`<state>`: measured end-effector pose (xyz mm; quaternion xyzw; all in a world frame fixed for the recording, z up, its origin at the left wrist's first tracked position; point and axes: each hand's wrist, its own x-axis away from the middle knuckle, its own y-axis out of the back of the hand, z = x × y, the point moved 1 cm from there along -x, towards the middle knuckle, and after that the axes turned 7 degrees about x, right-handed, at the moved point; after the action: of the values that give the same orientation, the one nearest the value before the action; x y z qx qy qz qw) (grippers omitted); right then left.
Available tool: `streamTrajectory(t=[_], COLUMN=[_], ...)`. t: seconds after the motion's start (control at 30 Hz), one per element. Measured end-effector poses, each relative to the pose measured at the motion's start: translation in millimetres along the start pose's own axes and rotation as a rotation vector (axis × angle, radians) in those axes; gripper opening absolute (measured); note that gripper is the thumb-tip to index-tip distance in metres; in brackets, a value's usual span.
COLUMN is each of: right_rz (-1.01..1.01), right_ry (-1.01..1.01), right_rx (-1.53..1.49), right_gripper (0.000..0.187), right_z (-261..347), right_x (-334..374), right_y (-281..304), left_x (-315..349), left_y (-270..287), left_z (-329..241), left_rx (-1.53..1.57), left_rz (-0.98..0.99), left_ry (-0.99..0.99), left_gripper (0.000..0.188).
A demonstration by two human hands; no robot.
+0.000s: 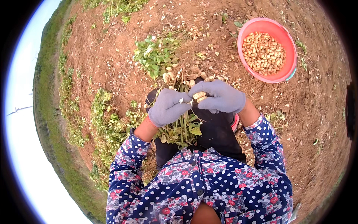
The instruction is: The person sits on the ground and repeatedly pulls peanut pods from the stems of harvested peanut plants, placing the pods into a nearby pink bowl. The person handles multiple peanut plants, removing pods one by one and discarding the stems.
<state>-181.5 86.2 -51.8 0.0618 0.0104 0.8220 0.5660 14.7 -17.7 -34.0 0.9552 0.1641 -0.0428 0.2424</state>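
My left hand (167, 108), in a grey glove, is closed round the stems of a peanut plant (182, 130) lying across my lap. The plant's leaves hang below that hand. Pods (169, 77) and roots stick out beyond it on the far side. My right hand (222, 98), gloved the same way, pinches a couple of pale peanuts (199, 95) between thumb and fingers. Both hands are close together, with thin root ends between them. Whether the pinched peanuts are still attached to the plant is hard to tell.
A red bucket (242, 41) holding many peanuts (264, 53) stands on the reddish soil at the far right. Another leafy plant (154, 56) lies just beyond my hands. More uprooted plants (102, 123) spread along the left, with a green grassy strip (50, 112) farther out.
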Motion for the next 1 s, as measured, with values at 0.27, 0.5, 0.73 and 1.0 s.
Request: streamTrajectory(t=[0.27, 0.5, 0.73, 1.0], right_rz=[-0.627, -0.687, -0.258, -0.549], right_ry=[0.350, 0.038, 0.018, 0.100], right_rx=[-1.319, -0.768, 0.676, 0.913], right_gripper=[0.038, 0.032, 0.034, 0.021], right_z=[-95, -75, -16, -20], right_x=[43, 18, -43, -33], right_y=[60, 23, 4, 3], left_x=[11, 4, -1, -9], left_y=[6, 2, -6, -21], left_z=[-3, -10, -14, -15], left_rx=[0.370, 0.153, -0.127, 0.071], left_rz=[-0.123, -0.090, -0.142, -0.410], left_ry=[0.466, 0.271, 0.320, 0.490], left_gripper=[0.013, 0.012, 0.011, 0.018])
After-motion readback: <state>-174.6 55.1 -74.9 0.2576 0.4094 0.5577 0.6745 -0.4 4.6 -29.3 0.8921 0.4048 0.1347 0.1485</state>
